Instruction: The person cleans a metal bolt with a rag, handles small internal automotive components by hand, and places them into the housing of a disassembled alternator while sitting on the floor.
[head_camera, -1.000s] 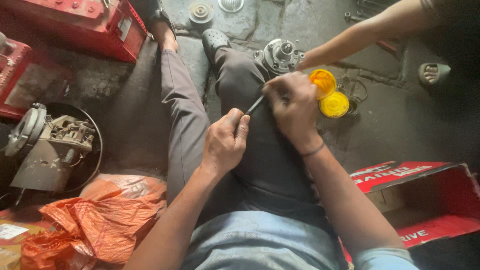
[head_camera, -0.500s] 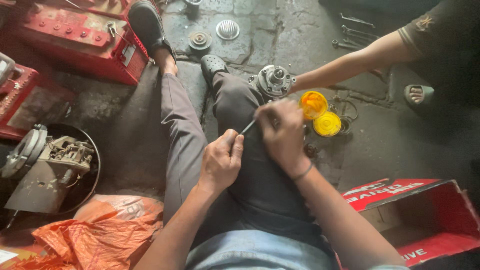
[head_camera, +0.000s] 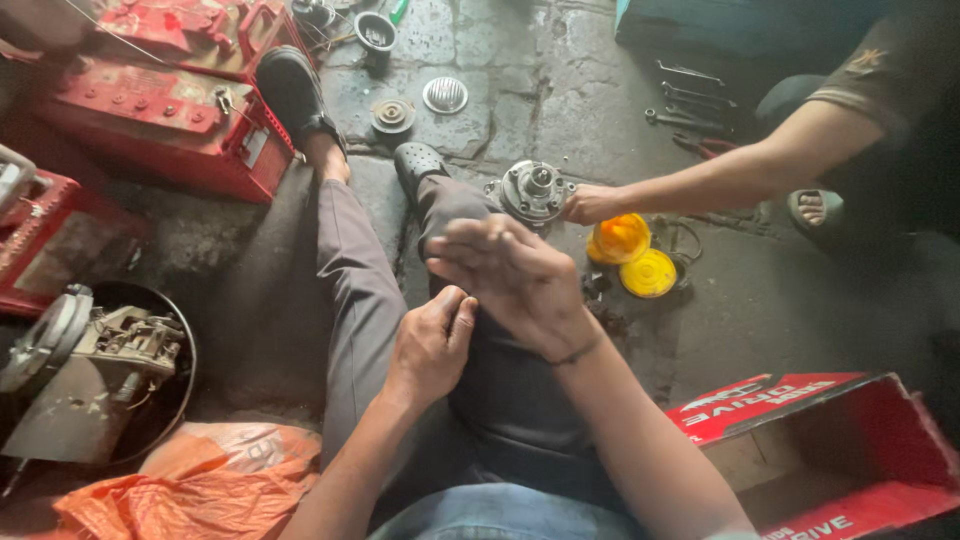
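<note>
Grey trouser cloth lies under both hands in the head view. Our left hand (head_camera: 430, 345) has its fingers (head_camera: 458, 308) curled and pressed together against the heel of our right hand (head_camera: 510, 280). The right fingers (head_camera: 470, 240) lie loosely spread, gripping nothing we can see. Whether something small sits between the two hands, we cannot tell.

To do this well, we judge it best to keep both hands low over the thigh, so a dropped piece lands on cloth rather than grit.

Just beyond the right fingers sits a round metal hub (head_camera: 535, 190), steadied by another person's hand (head_camera: 590, 205). Two yellow caps (head_camera: 633, 255) lie near it, on the right fingers' far side.

All of it rests on a cracked, oil-stained floor (head_camera: 560, 90). Red battery cases (head_camera: 160, 120) stand well beyond the left fingers. An orange plastic bag (head_camera: 190, 490) lies behind them, and a red cardboard box (head_camera: 830, 440) behind the right fingers.
</note>
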